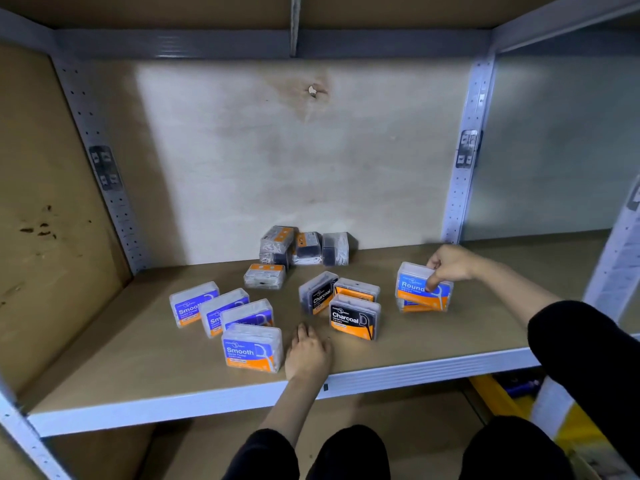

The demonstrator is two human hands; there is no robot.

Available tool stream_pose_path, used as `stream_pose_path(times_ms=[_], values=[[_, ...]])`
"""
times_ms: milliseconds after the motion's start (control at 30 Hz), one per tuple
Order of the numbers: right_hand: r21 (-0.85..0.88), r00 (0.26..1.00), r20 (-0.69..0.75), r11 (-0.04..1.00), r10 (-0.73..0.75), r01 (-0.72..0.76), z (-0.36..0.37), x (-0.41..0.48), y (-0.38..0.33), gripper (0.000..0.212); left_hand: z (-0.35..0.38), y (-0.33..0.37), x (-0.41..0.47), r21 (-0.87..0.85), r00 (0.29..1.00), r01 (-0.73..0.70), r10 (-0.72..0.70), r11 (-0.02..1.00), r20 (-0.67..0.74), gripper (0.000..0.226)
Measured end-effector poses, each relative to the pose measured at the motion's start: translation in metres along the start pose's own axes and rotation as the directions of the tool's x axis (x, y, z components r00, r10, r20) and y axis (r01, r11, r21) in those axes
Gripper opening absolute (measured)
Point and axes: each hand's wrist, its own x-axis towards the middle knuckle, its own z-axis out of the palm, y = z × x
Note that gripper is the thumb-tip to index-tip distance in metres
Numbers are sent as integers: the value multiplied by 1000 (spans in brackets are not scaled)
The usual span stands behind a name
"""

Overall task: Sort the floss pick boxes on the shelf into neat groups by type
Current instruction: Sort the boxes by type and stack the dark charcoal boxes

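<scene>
Several blue "Smooth" floss pick boxes [251,346] stand in a staggered row at the left of the shelf board [138,368]. Three black "Charcoal" boxes [354,317] cluster in the middle. At the right my right hand [448,265] grips the top "Round" box [423,285], which lies on another Round box. My left hand [307,351] rests flat on the board between the Smooth and Charcoal groups, fingers straight, holding nothing. More boxes [304,249] lie jumbled against the back wall, with one loose box [265,276] in front of them.
The shelf has a pale back panel, a cardboard wall on the left and grey perforated uprights [462,188] at both sides. Its white metal front edge [207,405] runs below my left wrist. Yellow objects [498,396] lie under the shelf at the right.
</scene>
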Motion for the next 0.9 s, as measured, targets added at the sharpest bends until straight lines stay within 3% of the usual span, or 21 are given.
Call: stream_pose_path(times_ms=[233,333,400,500,900], values=[[7,995,51,997,81,-81,23,-13,16,25,4,0,1,33,999,-26,27,999,-28,54],[31,993,77,995,88,-91,32,-10,25,13,4,0,0,41,999,-29,30,999,-22,54],[50,989,92,991,116,-121,37,-8,31,31,5,0,0,47,999,-29,30,998,-18,55],[82,988,98,988,123,-131,41,-7,34,34,5,-1,0,57,999,-30,32,998,-23,55],[117,995,68,989,79,-86,31,-4,38,36,5,-1,-2,82,999,-36,38,996,-26,55]])
